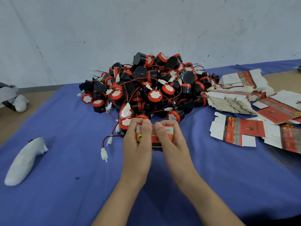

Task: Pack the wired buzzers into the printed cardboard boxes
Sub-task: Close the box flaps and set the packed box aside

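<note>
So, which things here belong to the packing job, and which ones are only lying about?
For the job: the printed box, held by the left hand and right hand; the pile of wired buzzers; the flat printed boxes on the right.
Only lying about: the white object on the left; the white-and-black item at the far left edge.

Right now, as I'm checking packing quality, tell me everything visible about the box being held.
The printed cardboard box is small, red with a grey-white band and a yellow logo at its left end. Folded into shape, it lies crosswise. The left hand and right hand grip its ends, thumbs on top, above the blue cloth, just before the buzzer pile. Its contents are hidden.
</note>
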{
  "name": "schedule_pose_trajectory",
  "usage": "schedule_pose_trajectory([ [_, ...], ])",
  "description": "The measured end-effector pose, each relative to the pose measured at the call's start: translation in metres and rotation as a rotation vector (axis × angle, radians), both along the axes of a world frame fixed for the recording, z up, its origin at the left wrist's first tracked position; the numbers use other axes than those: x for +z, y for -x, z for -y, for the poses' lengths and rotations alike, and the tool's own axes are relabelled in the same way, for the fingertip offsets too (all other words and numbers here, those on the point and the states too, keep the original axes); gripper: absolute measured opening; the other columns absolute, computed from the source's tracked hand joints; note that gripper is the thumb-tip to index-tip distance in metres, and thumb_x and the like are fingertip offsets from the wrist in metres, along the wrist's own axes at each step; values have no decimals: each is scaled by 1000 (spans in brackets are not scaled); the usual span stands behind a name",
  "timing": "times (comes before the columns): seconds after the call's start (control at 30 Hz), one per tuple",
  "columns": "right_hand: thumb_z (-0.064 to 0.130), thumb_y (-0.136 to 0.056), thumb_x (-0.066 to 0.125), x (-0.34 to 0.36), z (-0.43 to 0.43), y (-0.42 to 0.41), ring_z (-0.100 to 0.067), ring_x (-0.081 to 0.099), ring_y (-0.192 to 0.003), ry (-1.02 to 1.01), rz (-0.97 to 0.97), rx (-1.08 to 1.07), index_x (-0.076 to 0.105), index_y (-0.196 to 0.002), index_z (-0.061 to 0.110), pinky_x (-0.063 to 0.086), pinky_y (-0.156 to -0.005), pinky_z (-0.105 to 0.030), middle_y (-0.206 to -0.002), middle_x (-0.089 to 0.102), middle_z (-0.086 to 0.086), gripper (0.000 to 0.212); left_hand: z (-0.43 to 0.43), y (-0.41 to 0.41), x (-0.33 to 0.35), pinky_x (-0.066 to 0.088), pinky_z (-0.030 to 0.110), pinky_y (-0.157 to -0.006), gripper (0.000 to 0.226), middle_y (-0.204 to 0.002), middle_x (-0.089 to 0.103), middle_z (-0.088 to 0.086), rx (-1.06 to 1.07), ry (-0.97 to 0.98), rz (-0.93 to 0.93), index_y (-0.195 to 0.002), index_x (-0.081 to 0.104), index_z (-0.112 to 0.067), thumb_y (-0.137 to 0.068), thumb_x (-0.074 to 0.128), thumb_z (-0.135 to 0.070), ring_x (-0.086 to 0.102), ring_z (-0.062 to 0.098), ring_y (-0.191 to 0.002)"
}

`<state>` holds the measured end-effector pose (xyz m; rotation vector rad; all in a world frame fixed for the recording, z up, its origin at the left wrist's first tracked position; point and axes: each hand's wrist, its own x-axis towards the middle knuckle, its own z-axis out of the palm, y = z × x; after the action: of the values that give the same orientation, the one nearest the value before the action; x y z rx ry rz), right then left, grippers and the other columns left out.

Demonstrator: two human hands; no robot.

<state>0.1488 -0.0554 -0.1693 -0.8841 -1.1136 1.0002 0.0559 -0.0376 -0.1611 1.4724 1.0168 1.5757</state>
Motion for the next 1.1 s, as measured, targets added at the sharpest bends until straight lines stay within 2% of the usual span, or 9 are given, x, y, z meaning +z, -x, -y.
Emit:
schedule_pose_trajectory([
  [0.07,38,-100,54,1,-4,5,1,67,-81,-17,-19,-21,59,-98,21,53,-73,-16,-90,70,21,18,-3,0,0,50,11,-62,21,-88,68,-3,31,5,32,-96,62,-18,-106,47,-28,65,5,-76],
  [0.27,37,-107,44,-6,-14,13,-3,66,-74,68,-166,-103,59,-92,16,54,-68,-19,-77,70,12,29,-11,-10,-7,49,10,-57,30,-82,71,-8,86,134,145,-96,65,-17,-105,45,-37,68,0,-72],
  [0.47,43,-107,42,-14,-22,18,-6,71,-71,196,-335,-165,62,-89,20,55,-62,-20,-76,75,6,35,-18,-18,-8,50,11,-53,44,-75,70,-23,135,238,210,-71,68,-47,-106,41,-44,69,-3,-72],
  [0.6,46,-107,41,-18,-22,20,-14,73,-73,240,-367,-272,65,-86,21,59,-65,-29,-82,76,-3,40,-19,-32,-14,51,18,-50,43,-64,70,-9,245,291,288,-73,65,-26,-105,42,-44,68,4,-60],
  [0.77,46,-107,39,-21,-14,23,-12,74,-80,207,-284,-316,63,-91,25,55,-64,-22,-88,76,-1,36,-15,-34,-13,47,15,-43,43,-60,71,-13,276,341,377,-81,65,-19,-107,39,-41,67,1,-55],
  [0.87,46,-105,45,-23,-9,23,-18,70,-97,204,-205,-324,62,-98,27,58,-75,-28,-108,69,-7,26,-8,-29,-15,47,15,-42,44,-65,73,-11,216,396,357,-87,66,-20,-106,37,-47,69,3,-57],
  [0.93,45,-103,50,-20,-3,20,-11,69,-99,220,-180,-336,63,-113,34,56,-73,-20,-115,67,-1,20,-3,-24,-15,50,17,-46,43,-75,75,-3,167,424,313,-95,67,-20,-105,37,-49,71,5,-63],
  [1.0,44,-102,52,-17,5,15,-5,70,-91,264,-186,-325,63,-115,37,54,-67,-17,-110,70,4,19,6,-19,-17,51,17,-53,39,-87,74,-1,109,410,173,-102,66,-22,-106,36,-46,71,5,-70],
  [1.1,42,-103,51,-12,25,2,-8,72,-86,335,-138,-267,64,-107,34,55,-67,-21,-99,73,2,16,28,-16,-21,48,13,-57,27,-89,72,-6,41,354,-21,-101,62,-25,-104,40,-41,67,1,-74],
])
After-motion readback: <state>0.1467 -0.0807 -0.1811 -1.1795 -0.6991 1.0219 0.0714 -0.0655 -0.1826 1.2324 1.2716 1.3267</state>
